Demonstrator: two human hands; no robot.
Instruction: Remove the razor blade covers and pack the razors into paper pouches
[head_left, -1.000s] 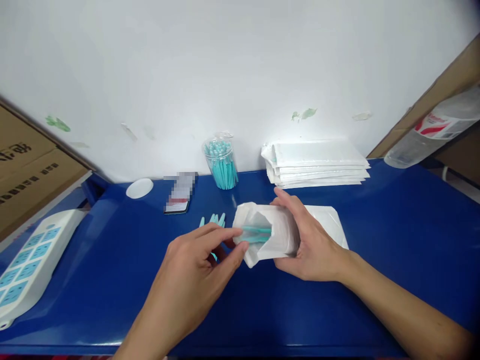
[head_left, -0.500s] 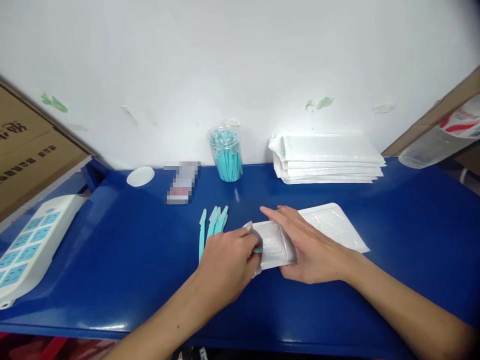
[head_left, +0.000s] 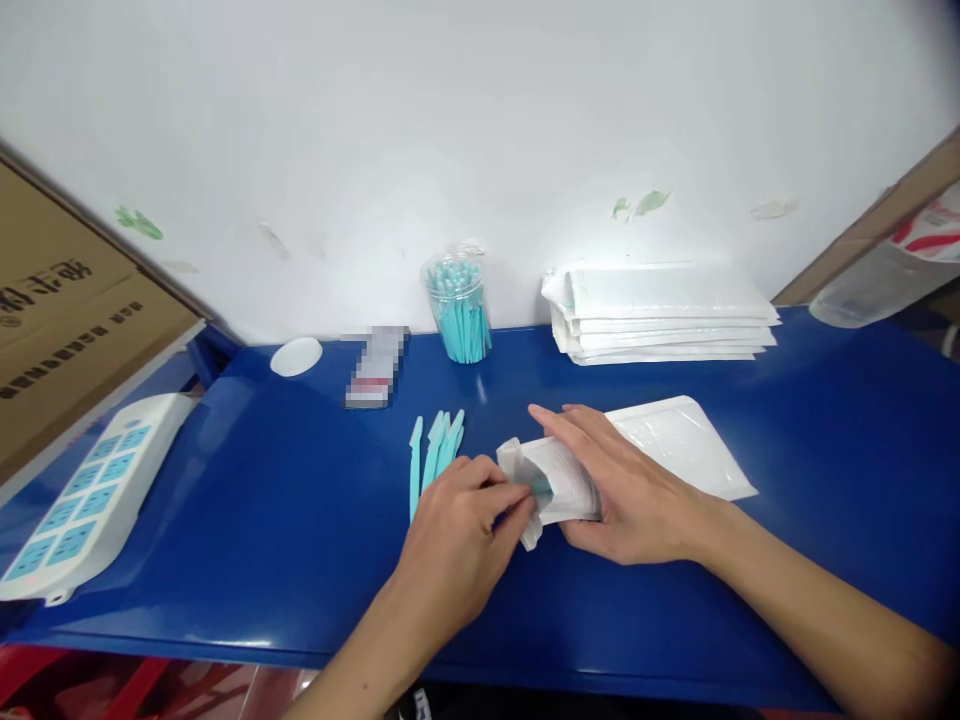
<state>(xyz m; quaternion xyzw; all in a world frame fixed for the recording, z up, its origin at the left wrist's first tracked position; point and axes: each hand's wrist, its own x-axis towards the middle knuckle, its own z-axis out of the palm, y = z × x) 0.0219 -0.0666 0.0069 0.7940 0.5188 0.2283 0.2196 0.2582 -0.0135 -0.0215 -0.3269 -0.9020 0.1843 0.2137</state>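
A white bubble mailer [head_left: 568,472] lies across my right hand [head_left: 637,490], whose thumb and fingers squeeze its sides so that the mouth gapes to the left. My left hand [head_left: 469,530] is closed in a pinch, its fingertips just inside that mouth. Something teal, like the handle of an eyebrow razor [head_left: 541,488], shows at those fingertips within the mailer; most of it is hidden. Left of the mailer, several loose teal eyebrow razors [head_left: 442,445] lie on the blue table [head_left: 285,520], partly behind my left hand.
A clear cup [head_left: 459,310] full of teal razors stands by the wall, near a white lid [head_left: 296,356] and a blurred-out packet [head_left: 377,367]. Stacked mailers [head_left: 667,315] are at back right; another mailer [head_left: 686,445] lies beyond my right hand. A power strip [head_left: 101,490] sits left.
My left fingers have moved with the teal piece into the mailer's mouth, which now gapes wider. My right hand keeps its grip. The view has shifted slightly.
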